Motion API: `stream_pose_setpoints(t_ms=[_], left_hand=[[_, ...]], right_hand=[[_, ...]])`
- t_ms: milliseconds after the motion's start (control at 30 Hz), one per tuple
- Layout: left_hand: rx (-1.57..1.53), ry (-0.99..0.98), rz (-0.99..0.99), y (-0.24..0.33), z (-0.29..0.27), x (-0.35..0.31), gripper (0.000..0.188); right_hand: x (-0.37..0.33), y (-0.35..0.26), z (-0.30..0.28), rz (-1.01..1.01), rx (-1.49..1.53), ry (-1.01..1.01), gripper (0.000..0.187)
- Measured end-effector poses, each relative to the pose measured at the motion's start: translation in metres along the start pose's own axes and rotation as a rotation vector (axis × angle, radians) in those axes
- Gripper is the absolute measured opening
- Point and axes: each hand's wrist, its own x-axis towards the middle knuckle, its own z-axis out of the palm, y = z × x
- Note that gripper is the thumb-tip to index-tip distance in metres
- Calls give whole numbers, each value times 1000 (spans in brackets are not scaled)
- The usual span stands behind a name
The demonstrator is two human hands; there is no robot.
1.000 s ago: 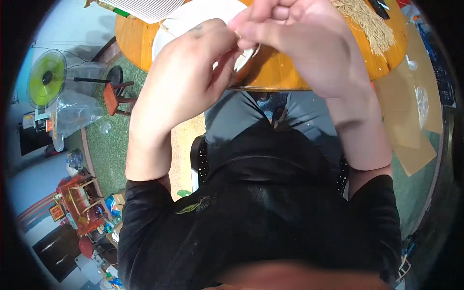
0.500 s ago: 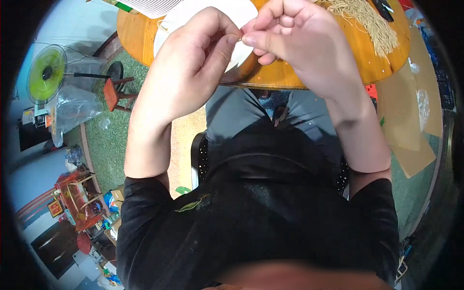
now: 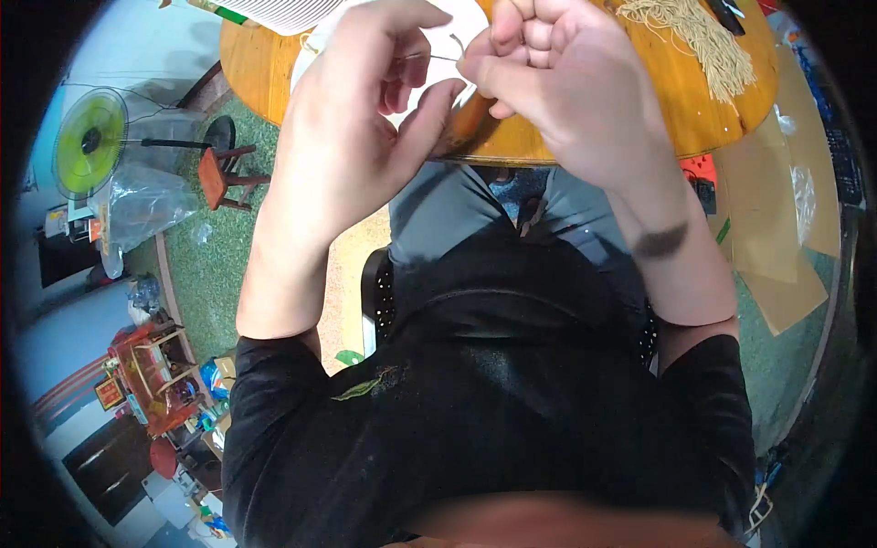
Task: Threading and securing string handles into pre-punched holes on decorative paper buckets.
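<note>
My right hand (image 3: 571, 87) pinches a thin cord (image 3: 445, 58) between thumb and forefinger, its other fingers curled. The cord runs sideways to my left hand (image 3: 356, 119), where the curled inner fingers seem to hold it. My left thumb and forefinger stand wide apart, with the cord between them. A short dark end of it sticks up beside the right fingertips. Both hands are raised over a white round surface (image 3: 306, 68) at the near edge of the wooden table (image 3: 256, 68). My left hand partly hides that surface.
A bundle of tan cords (image 3: 717, 68) lies on the table's right, by a black object (image 3: 728, 16). A ribbed white sheet (image 3: 283, 11) lies at the far left. A red stool (image 3: 212, 178) and green fan (image 3: 89, 142) stand left. Flattened cardboard (image 3: 763, 183) is on the right.
My left thumb and forefinger have parted from the pinch by the right fingertips. The left hand has spread, and the cord now shows between the hands. The right hand keeps its pinch.
</note>
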Motion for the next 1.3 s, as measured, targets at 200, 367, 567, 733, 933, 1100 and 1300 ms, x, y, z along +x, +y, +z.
stream_pose_setpoints(t_ms=[200, 367, 567, 733, 933, 1100, 1300], left_hand=[[294, -76, 124, -4, -4, 3, 18], [343, -76, 102, -7, -4, 6, 15], [283, -72, -121, 6, 4, 6, 7], [-295, -99, -496, -5, -1, 5, 13], [-196, -340, -600, -4, -10, 17, 17], [-223, -289, -509, -10, -8, 13, 17], [-104, -256, -494, -12, -1, 13, 22]], right_hand=[[0, 0, -8, 146, 12, 31, 16], [-5, 3, -11, 138, 107, 42, 14], [-14, -1, -7, 33, -83, 25, 14], [12, 41, -19, -1265, -314, -4, 15], [32, 61, -23, -1350, -232, 69, 14], [31, 57, -25, -1365, -356, 131, 15], [49, 67, -13, -1597, -355, 363, 21]])
